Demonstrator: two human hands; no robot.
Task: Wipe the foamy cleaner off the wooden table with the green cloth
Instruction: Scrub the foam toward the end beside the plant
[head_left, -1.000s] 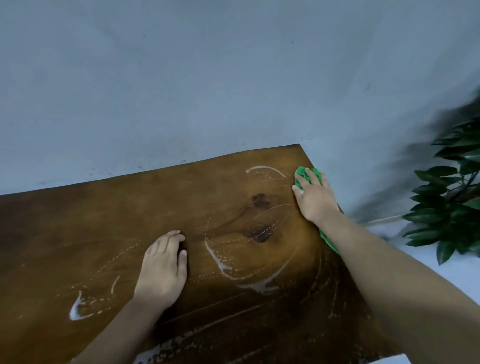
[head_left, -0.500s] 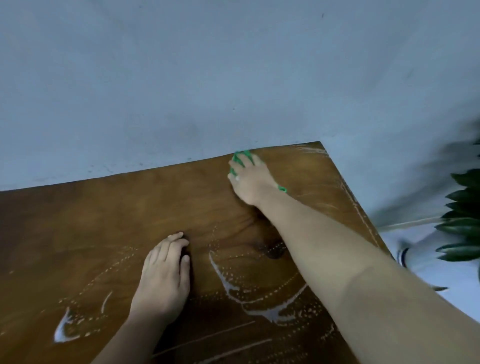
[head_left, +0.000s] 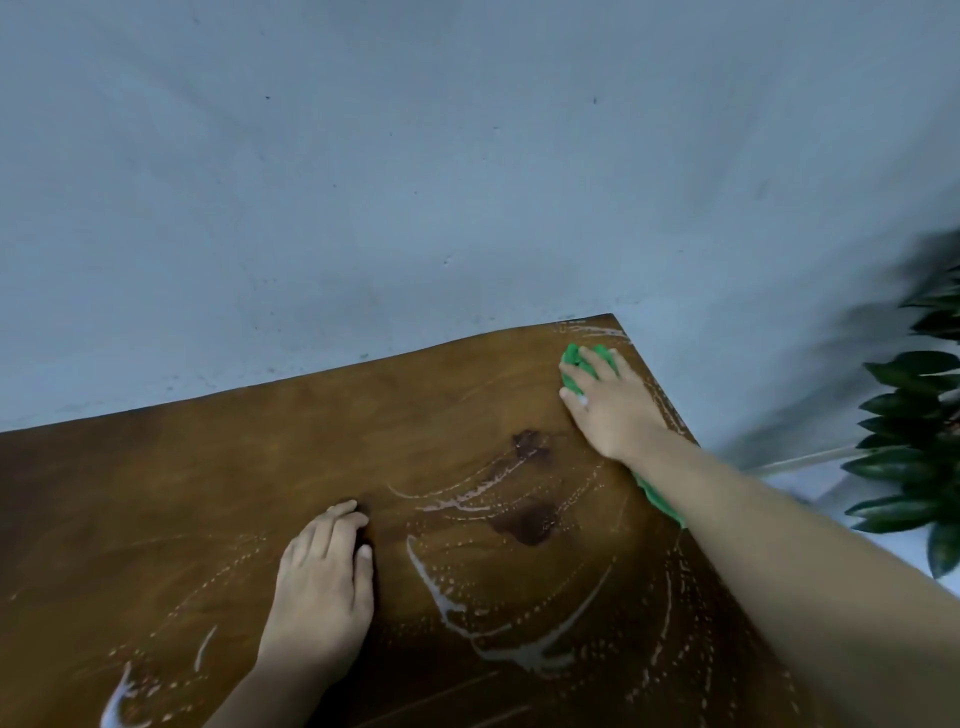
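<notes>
Cloth (head_left: 575, 364), green, lies at the table's (head_left: 234, 483) 1 o'clock corner, pressed flat under the right hand (head_left: 610, 402); a second bit of it shows from under the forearm at about 3 o'clock, along the right edge. The right grip is spread, fingers laid open over the cloth and pushing it down onto the wood rather than pinching it. The left hand (head_left: 319, 587) rests palm down near the middle of the table, toward 6 o'clock, fingers together and flat, holding nothing. Foam (head_left: 524, 652) remains in thin white arcs and dotted trails: a curved streak just right of the left hand, fainter rings around the dark knot (head_left: 527, 522) at the centre, a smear at 7 o'clock, and light traces at the 1 o'clock corner beyond the cloth. A wall (head_left: 415, 182), grey-blue, runs behind the table's far edge. Plant (head_left: 914, 447) leaves show at 3 o'clock, off the table.
</notes>
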